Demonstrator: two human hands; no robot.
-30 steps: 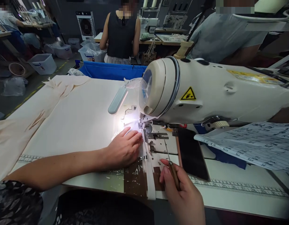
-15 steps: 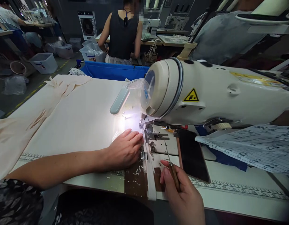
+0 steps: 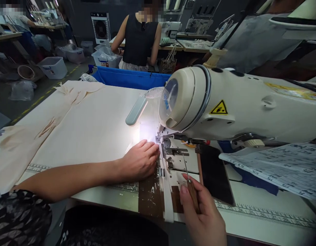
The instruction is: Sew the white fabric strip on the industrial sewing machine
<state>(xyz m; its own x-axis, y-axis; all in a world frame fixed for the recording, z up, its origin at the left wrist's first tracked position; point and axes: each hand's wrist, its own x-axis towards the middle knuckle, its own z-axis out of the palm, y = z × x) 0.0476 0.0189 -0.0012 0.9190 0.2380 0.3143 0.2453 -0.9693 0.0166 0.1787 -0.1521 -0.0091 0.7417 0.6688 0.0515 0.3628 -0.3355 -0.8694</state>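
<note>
My left hand (image 3: 141,159) lies palm down on the sewing table, just in front of the lit presser foot (image 3: 158,137). Its fingers are stretched forward and lie close beside a narrow white fabric strip (image 3: 168,198); the thumb is hidden. That strip runs from the foot through a small metal guide (image 3: 161,172) and hangs over the table's front edge. In my right hand (image 3: 202,212) is an awl (image 3: 192,193), gripped by its wooden handle, its thin metal point directed up toward the machine bed. The sewing machine head (image 3: 188,99) stands above both hands.
A dark phone (image 3: 215,174) lies right of the machine bed, near printed paper (image 3: 276,171). Pale fabric (image 3: 42,133) covers the table's left side. Behind the table hangs a blue cloth bin (image 3: 132,78); a co-worker (image 3: 141,39) is beyond it. A measuring tape (image 3: 263,213) runs along the front edge.
The whole view has shifted, so the table and machine appear slightly farther right. Both hands keep about the same places beside the machine, and the awl stays in my right hand.
</note>
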